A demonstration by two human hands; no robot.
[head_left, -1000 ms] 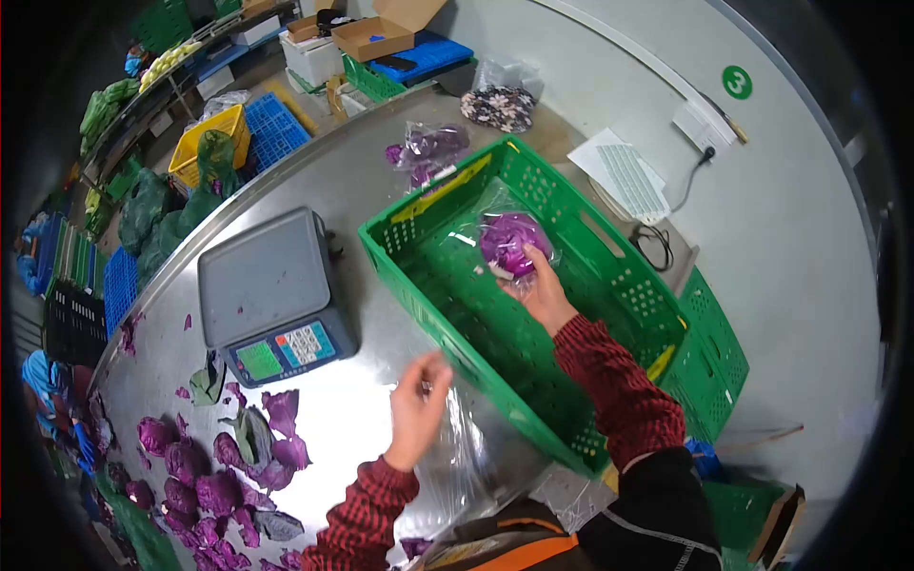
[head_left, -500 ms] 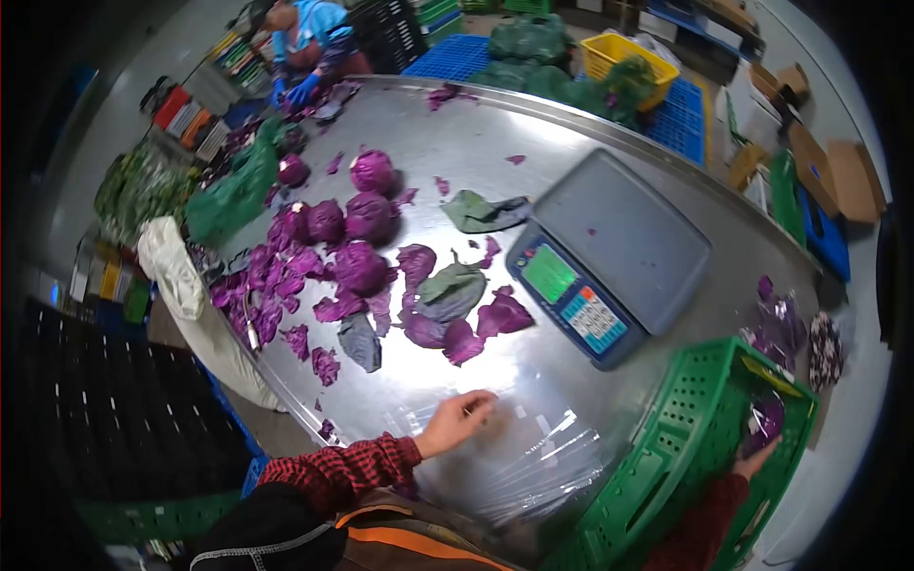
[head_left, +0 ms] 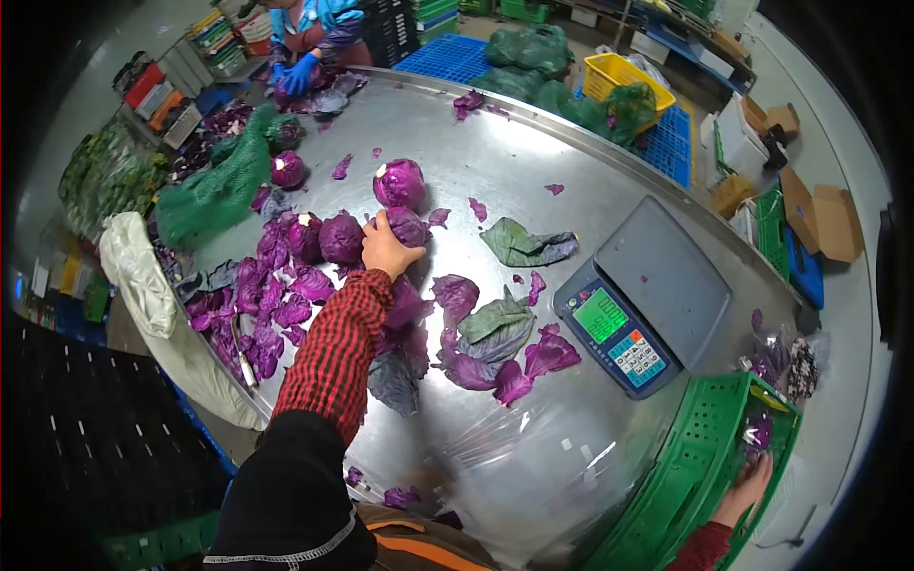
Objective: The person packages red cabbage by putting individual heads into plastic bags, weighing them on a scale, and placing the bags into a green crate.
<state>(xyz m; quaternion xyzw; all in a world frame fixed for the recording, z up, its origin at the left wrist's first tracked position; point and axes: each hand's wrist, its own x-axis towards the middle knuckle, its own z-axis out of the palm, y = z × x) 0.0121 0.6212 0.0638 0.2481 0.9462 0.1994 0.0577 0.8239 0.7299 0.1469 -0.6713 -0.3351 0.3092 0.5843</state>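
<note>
My left hand (head_left: 386, 249) reaches across the steel table with its fingers curled round a red cabbage (head_left: 410, 226). Another red cabbage (head_left: 400, 184) with a pale cut stem sits just beyond it, and a further cabbage (head_left: 341, 237) lies to its left. At the lower right, my right hand (head_left: 745, 491) is inside a green crate (head_left: 678, 457). Its fingers are against the lower side of a red cabbage in clear plastic (head_left: 758, 430); part of the grip is hidden.
A digital scale (head_left: 647, 305) stands right of centre. Loose leaves (head_left: 495, 333) and clear plastic bags (head_left: 533, 457) lie nearer me. Green netting (head_left: 219, 186) and a knife (head_left: 246, 364) are at the left. Across the table, a person in blue gloves (head_left: 299, 74) handles cabbage.
My left hand has gone from above the plastic bags, forward and left, onto a red cabbage. My right hand stays in the crate by the bagged cabbage. The view has shifted.
</note>
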